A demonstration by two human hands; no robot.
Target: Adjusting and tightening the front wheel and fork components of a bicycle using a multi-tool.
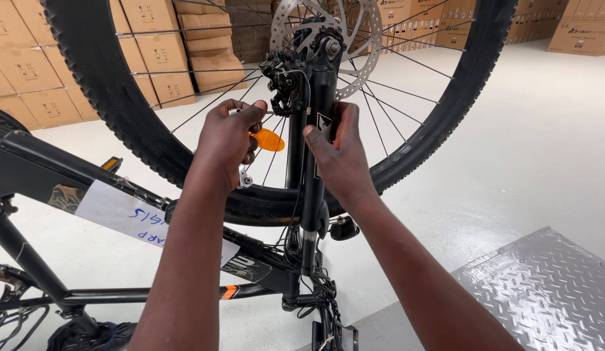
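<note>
Two hands work on an upturned black bicycle, both forearms reaching up and away from the camera. Below the right hand (pixel 338 153) and to its right lie a steel tread plate (pixel 543 286) and open grey floor (pixel 543 130), giving free room on that side. Below the left hand (pixel 228 143), the frame tube with a taped paper label (pixel 130 218) crosses under the forearm. The right hand is wrapped around the black fork leg (pixel 315 195), thumb forward. The left hand is closed on a small silver tool (pixel 236 112), just beside the brake caliper (pixel 286 84); an orange reflector (pixel 268 140) sits between the hands. Above both, spokes crowd the brake disc (pixel 328 39) inside the knobby tyre (pixel 107 97). Beyond, stacked cardboard boxes (pixel 49 65) line the wall.
</note>
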